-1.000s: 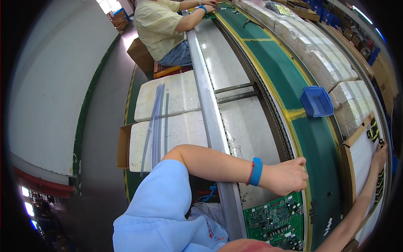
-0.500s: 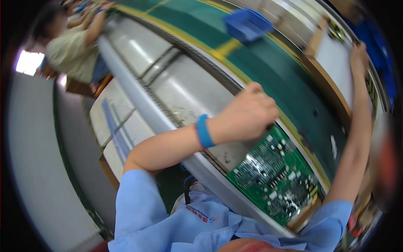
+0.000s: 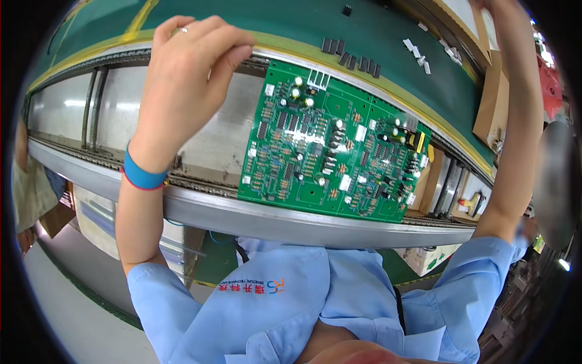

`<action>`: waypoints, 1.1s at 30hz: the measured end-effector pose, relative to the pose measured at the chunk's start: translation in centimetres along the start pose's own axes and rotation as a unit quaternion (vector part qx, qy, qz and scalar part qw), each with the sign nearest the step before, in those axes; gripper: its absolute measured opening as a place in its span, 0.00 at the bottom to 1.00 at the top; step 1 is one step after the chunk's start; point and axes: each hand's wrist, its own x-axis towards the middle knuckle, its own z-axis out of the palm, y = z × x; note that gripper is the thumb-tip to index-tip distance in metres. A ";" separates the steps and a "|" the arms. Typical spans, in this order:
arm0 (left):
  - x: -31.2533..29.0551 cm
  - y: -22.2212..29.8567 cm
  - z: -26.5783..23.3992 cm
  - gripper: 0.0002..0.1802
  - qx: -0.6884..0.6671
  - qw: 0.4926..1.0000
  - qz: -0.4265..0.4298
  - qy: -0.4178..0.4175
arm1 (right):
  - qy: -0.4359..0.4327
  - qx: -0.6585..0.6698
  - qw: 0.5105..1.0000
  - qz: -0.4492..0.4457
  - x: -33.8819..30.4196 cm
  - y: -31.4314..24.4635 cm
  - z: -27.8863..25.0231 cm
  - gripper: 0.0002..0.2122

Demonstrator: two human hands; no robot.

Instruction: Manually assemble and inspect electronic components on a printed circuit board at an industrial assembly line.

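A populated green circuit board (image 3: 315, 195) lies across the two rails of a conveyor in front of me. Small capacitors, resistors, chips and white connectors cover it. Above the conveyor, left of the board's far left corner, is my left hand (image 3: 188, 79). Its fingers are bent and thumb and forefinger come together; whatever is between them, if anything, is hidden. A blue band (image 3: 144, 173) circles that wrist. My right hand (image 3: 502, 9) reaches far to the upper right beside a cardboard box (image 3: 492, 100); the picture's edge cuts off its fingers.
Several black components (image 3: 357, 64) rest in rows on the green mat (image 3: 291, 24) beyond the board. White connectors (image 3: 417, 56) are scattered farther right. The near metal rail (image 3: 242, 209) runs between my body and the board. Another person's clothing (image 3: 33, 194) shows at the far left.
The view has swung to the right and levelled, bringing the whole board into sight. My left hand has moved from over the board's far left corner to its left. My right arm still reaches out.
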 end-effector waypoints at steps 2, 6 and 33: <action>0.1 0.4 -0.2 0.02 -0.013 1.000 0.001 0.021 | -0.156 -0.080 0.985 0.015 -3.4 4.3 -3.2 0.22; -0.8 0.0 -0.1 0.03 0.017 1.000 0.023 0.012 | -0.233 -0.027 0.969 -0.077 -11.1 0.0 3.6 0.14; -1.0 0.9 -1.5 0.06 -0.026 0.998 -0.044 -0.047 | -0.336 -0.197 0.902 -0.184 -12.1 -2.8 6.4 0.13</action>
